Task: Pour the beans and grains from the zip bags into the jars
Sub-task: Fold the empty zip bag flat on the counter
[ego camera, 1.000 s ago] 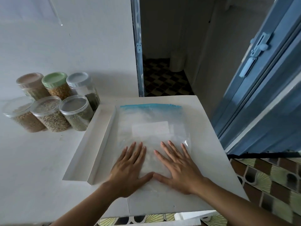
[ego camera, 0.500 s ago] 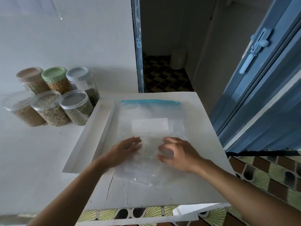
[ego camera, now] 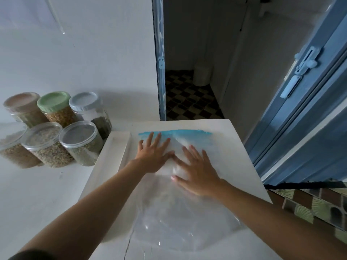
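An empty clear zip bag with a blue zip strip lies flat on the white table. My left hand presses flat on the bag's far left part, fingertips near the blue strip. My right hand lies flat on the bag just right of it, fingers spread. Several lidded jars filled with beans and grains stand grouped at the left by the wall; the nearest one holds green grains under a clear lid.
A raised white ledge runs along the table's left side, between the bag and the jars. Beyond the table an open doorway shows a checkered floor. A blue door stands to the right; patterned floor tiles lie below it.
Both hands slid from the bag's near end to its far part, toward the blue strip. They curled briefly midway and now lie flat again. The camera moved closer.
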Available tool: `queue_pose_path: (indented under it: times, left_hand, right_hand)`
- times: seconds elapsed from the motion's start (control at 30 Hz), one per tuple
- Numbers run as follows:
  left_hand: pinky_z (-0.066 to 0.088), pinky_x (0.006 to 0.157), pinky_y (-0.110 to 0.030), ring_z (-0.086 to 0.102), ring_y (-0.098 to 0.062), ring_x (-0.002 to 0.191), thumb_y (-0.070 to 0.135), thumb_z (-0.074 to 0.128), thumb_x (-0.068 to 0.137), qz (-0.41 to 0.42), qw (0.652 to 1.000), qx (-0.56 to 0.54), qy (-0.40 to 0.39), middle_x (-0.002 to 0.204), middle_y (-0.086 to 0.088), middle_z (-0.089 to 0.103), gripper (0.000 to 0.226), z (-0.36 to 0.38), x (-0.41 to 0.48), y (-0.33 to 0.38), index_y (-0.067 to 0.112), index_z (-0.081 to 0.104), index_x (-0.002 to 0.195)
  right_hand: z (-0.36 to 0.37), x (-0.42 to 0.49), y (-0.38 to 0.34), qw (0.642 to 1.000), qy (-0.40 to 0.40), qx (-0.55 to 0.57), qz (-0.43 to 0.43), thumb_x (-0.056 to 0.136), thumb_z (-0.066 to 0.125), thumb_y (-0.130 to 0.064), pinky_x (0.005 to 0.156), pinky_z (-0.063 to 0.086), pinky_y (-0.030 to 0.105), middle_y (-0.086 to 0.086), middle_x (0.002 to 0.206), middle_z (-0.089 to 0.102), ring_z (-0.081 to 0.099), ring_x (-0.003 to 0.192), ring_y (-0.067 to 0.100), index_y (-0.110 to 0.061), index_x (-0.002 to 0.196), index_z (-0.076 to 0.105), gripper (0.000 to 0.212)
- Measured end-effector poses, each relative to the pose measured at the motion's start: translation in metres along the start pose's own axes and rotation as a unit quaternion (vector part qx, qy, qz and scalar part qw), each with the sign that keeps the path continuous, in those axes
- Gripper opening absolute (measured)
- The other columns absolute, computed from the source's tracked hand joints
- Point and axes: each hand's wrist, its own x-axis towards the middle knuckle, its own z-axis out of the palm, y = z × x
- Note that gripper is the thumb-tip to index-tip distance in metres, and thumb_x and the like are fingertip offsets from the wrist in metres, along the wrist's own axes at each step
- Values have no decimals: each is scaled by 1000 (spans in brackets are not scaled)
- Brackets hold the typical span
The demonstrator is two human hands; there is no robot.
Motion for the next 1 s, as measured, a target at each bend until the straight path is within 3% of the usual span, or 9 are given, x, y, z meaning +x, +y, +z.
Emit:
queue_pose_path:
  times: [0.13,0.23,0.33,0.53,0.67,0.77,0.87,0.93,1.0]
  left_hand:
    - [6,120,-65,-17,-30,156,72,5,96,28,997,35,-57,170,1,-18,72,9,12,-7,41,-10,160]
    - [17,115,-66,6,-29,157,62,27,104,50,998,35,-26,170,1,4,59,-3,19,-15,44,13,158]
    - [25,111,-55,36,-26,142,53,45,101,45,998,21,40,156,1,35,53,-23,34,-19,40,34,152]
    - [20,115,-52,25,-25,147,64,52,95,38,999,-30,26,159,0,29,66,-31,69,-27,39,34,154]
    - [25,103,-44,49,-21,124,52,67,91,50,991,-103,64,131,3,51,49,-27,74,-31,34,52,134]
    - [25,95,-40,55,-22,112,34,72,91,72,984,-139,79,118,6,56,36,-28,68,-31,28,51,120]
    - [26,101,-43,55,-22,109,25,68,96,94,983,-130,96,120,5,60,30,-26,59,-28,27,49,118]
    - [25,107,-45,54,-22,113,22,67,97,100,981,-129,101,124,4,59,28,-26,55,-27,28,51,119]
    - [22,111,-48,51,-19,120,26,66,97,109,983,-120,90,130,6,56,26,-27,50,-27,30,53,119]
  right_hand:
    - [14,-1,-2,999,-38,24,13,87,2,-83,123,-8,58,1,170,-18,-18,156,26,-52,155,-15,77]
    - [1,8,3,1000,-13,16,19,83,4,-89,118,15,54,1,169,17,17,153,27,-51,155,20,83]
    - [-9,24,6,999,36,13,24,86,17,-80,102,31,48,-5,146,47,43,128,25,-42,132,53,70]
    - [1,46,14,993,117,32,7,94,30,-62,93,41,45,-5,115,63,54,107,21,-29,105,68,51]
    - [0,55,28,962,250,108,21,95,48,-44,86,49,41,0,108,68,62,103,21,-20,109,73,37]
    - [-9,64,43,953,279,82,88,89,51,-47,96,46,45,7,130,58,53,124,27,-19,130,64,51]
    - [-16,72,53,977,170,83,95,91,53,-49,115,30,61,8,150,46,33,147,31,-23,150,46,65]
    - [-17,76,58,984,129,86,92,92,62,-42,120,17,65,5,143,49,35,145,29,-24,146,51,58]
    - [-17,75,61,979,162,92,76,90,66,-34,119,22,64,3,121,56,50,127,27,-21,127,62,39]
